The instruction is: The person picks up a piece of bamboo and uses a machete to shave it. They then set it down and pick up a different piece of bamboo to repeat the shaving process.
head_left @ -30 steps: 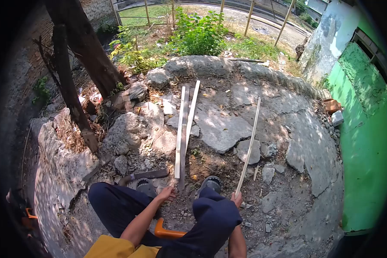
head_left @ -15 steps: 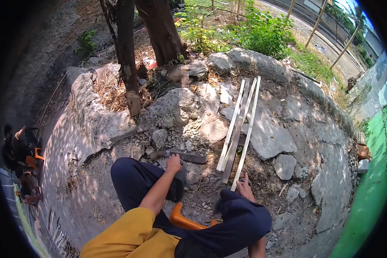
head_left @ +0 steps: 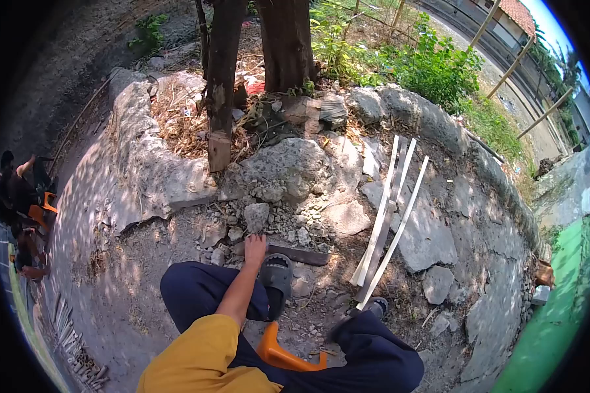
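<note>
My left hand (head_left: 255, 251) is down on the handle of a machete (head_left: 299, 255), with its fingers over the grip. The machete's dark blade lies on the rubble and points right, just beyond my sandal (head_left: 276, 278). My right hand is out of view. Several long, narrow bamboo strips (head_left: 394, 234) lie on the ground right of centre, some pale and one darker. Their near ends rest close to my other sandal (head_left: 376, 306).
An orange plastic stool (head_left: 276, 350) is under me. Broken concrete slabs (head_left: 427, 243) and stones surround the strips. Tree trunks (head_left: 286, 46) rise ahead behind a low, rough concrete edge. Other people (head_left: 23, 190) sit at the far left. A green wall (head_left: 557, 314) stands right.
My left hand has moved left along the machete onto its handle. My right hand has let go of the pale strip and left the view. The strips' far ends have fanned apart.
</note>
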Demonstrator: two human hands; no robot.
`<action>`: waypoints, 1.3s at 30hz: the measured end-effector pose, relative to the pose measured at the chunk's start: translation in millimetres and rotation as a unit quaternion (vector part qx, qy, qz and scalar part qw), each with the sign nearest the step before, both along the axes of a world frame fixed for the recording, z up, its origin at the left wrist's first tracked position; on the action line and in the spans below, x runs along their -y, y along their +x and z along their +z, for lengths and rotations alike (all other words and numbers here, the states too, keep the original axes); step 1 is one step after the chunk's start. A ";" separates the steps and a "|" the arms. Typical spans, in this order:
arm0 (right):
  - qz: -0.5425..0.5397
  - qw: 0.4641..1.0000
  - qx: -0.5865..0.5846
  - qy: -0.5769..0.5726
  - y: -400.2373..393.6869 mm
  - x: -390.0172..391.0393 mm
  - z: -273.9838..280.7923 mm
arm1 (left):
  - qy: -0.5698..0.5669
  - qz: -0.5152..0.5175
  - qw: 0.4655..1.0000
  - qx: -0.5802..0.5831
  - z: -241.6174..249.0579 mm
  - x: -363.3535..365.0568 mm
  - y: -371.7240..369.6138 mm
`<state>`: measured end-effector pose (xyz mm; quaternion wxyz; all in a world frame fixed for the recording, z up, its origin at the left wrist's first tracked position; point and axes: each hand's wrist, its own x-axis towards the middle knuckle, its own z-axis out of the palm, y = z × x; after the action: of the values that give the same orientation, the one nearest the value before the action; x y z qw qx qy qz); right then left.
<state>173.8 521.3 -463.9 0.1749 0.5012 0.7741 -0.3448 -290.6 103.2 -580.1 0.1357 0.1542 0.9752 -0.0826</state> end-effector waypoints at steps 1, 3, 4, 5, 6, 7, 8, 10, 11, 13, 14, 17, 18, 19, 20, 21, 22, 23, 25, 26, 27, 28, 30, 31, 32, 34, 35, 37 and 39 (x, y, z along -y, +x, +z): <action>0.000 1.000 0.010 0.003 -0.3 0.5 1.4 | 0.010 -0.008 1.000 -0.028 -4.8 0.1 -1.8; 0.004 1.000 0.024 0.008 1.6 1.7 4.9 | 0.000 0.004 1.000 -0.026 -13.5 1.0 -1.0; 0.009 0.999 0.029 0.010 0.4 1.6 7.3 | -0.032 -0.007 0.999 0.008 -9.7 2.5 -0.1; 0.014 0.999 0.033 0.014 -0.2 1.0 10.0 | -0.062 -0.018 0.997 0.041 -5.6 3.7 0.4; 0.018 0.999 0.037 0.017 0.0 -0.7 13.3 | -0.084 -0.036 0.994 0.056 -0.9 4.2 -3.8; 0.021 0.999 0.037 0.023 -0.7 -2.9 18.8 | -0.083 -0.037 0.994 0.054 2.3 5.3 -8.1; 0.024 0.999 0.037 0.027 1.6 -4.4 25.5 | -0.074 -0.036 0.995 0.053 6.1 5.1 -12.4; 0.030 0.998 0.032 0.041 6.2 -10.8 43.3 | -0.022 -0.032 0.999 0.013 14.0 2.8 -23.2; 0.031 0.998 0.027 0.051 11.0 -15.0 53.4 | -0.013 -0.047 0.999 0.007 33.7 -6.0 -32.8; 0.028 0.997 0.009 0.077 21.1 -25.5 76.7 | 0.018 -0.045 0.996 0.077 72.2 -24.3 -58.8; 0.021 0.995 -0.011 0.097 25.3 -31.3 89.0 | 0.036 -0.059 0.997 0.044 89.3 -33.6 -65.9; -0.043 0.972 -0.165 0.159 42.5 -51.3 115.9 | -0.006 -0.149 0.978 0.144 155.7 -75.0 -99.0; -0.077 0.949 -0.249 0.178 45.7 -61.2 121.8 | -0.018 -0.146 0.978 0.145 182.8 -89.0 -101.3; -0.105 0.931 -0.295 0.189 43.9 -67.8 134.6 | -0.025 -0.135 0.981 0.137 201.2 -100.8 -104.7; -0.130 0.909 -0.342 0.200 31.5 -75.5 155.4 | -0.044 -0.121 0.981 0.143 231.3 -112.0 -103.8; -0.125 0.904 -0.340 0.227 20.8 -78.0 180.2 | -0.061 -0.105 0.982 0.148 267.8 -122.2 -99.9; -0.121 0.899 -0.338 0.251 4.6 -73.3 214.5 | -0.080 -0.091 0.979 0.165 306.9 -131.4 -94.2; -0.117 0.883 -0.360 0.276 -13.6 -62.5 247.5 | -0.100 -0.076 0.975 0.181 333.7 -139.3 -86.8; -0.128 0.860 -0.438 0.228 -39.2 -57.9 282.5 | -0.059 -0.096 0.986 0.122 354.2 -141.3 -86.5; -0.109 0.856 -0.471 0.184 -51.0 -53.7 298.5 | -0.011 -0.094 0.989 0.111 372.8 -140.6 -84.9; -0.100 0.851 -0.501 0.120 -64.1 -42.0 317.3 | 0.036 -0.091 0.990 0.103 391.1 -137.3 -75.6; -0.065 0.868 -0.487 0.066 -76.9 -27.9 338.5 | 0.035 -0.096 0.989 0.105 404.9 -131.7 -61.4; 0.039 0.881 -0.462 -0.091 -99.4 0.8 362.6 | 0.250 -0.046 0.959 0.129 423.9 -125.6 -34.4; 0.066 0.888 -0.426 -0.162 -114.6 19.0 365.8 | 0.249 -0.049 0.958 0.131 414.6 -130.4 -20.1; 0.094 0.888 -0.386 -0.233 -128.7 37.1 365.2 | 0.408 -0.015 0.884 0.226 399.8 -137.1 -0.5; 0.219 0.890 -0.358 -0.177 -144.9 50.6 287.5 | 0.582 0.014 0.764 0.280 384.3 -154.7 50.8; 0.240 0.898 -0.341 -0.141 -146.0 72.5 327.9 | 0.613 0.006 0.750 0.248 385.2 -172.7 85.7; 0.114 0.897 -0.350 -0.245 -149.6 63.3 288.4 | 0.652 0.082 0.690 0.304 402.9 -205.1 152.0; -0.021 0.869 -0.411 -0.276 -152.6 61.7 300.3 | 0.695 0.075 0.637 0.324 390.3 -232.0 193.0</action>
<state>21.2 459.5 -163.6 -0.0351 0.2615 0.6389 -0.7226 -97.6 335.3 -189.8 0.3015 0.1458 0.6466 0.6853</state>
